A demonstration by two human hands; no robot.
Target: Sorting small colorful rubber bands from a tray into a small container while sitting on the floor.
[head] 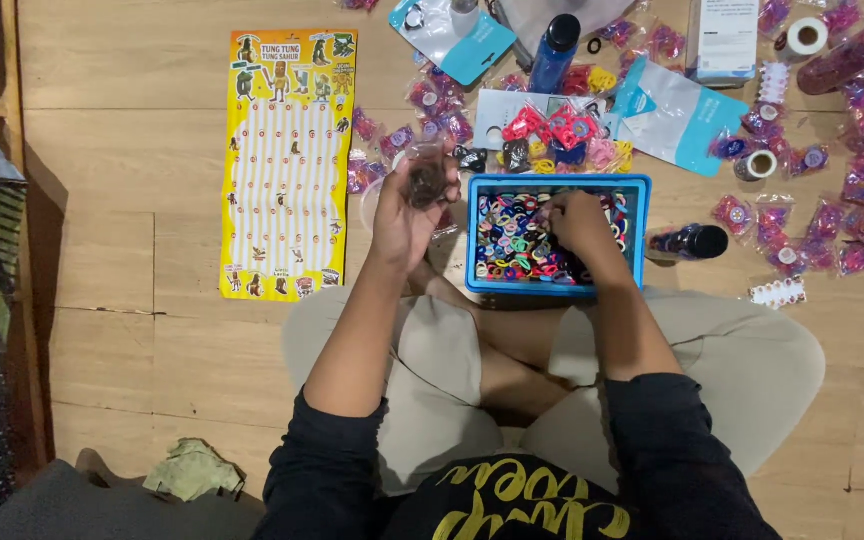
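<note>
Crossed legs in pale trousers and dark sleeves sit closest, on a wooden floor (132,130).

Left hand (407,215): raised, fingers curled around a small clear packet (426,180) holding dark hair ties; the mouth of the packet appears to face upward, though I cannot tell for certain.

Right hand (577,222): down inside the blue tray (557,183), fingers bent narrow among the coloured hair ties (507,245); whether it has pinched one I cannot tell.

Tray: directly under the right hand, just right of the left hand, against the shins.

Beyond both hands: a heap of filled packets (562,130) (pink, red and yellow mostly), more scattered far right. Just right of the right hand lies a dark bottle (690,241) on its side. Left of the left hand lies a yellow display card (287,160).

Handling judgement: picking goes best with fingertips only, lifting ties singly so neighbours do not tangle, while the packet is held steady and open close above the tray, so dropped ties fall back in.
</note>
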